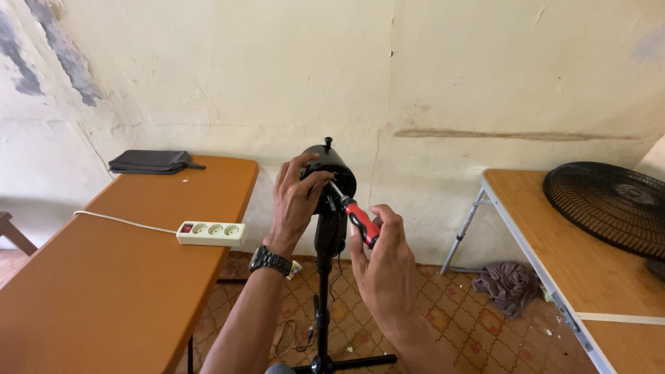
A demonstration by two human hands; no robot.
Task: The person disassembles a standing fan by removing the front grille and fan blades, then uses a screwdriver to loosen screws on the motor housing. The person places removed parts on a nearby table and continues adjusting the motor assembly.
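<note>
Screwdriver with red-and-black handle (360, 221) sits clamped in my right hand (388, 266), tip against the black cylindrical fan motor housing (332, 170) atop the black pole stand (322, 305). My left hand (294, 201) grips the housing's side, fingers wrapped on it. White power strip (210, 233) lies on the brown table (104, 291) to the left; black fan grille (609, 204) on the right table.
</note>
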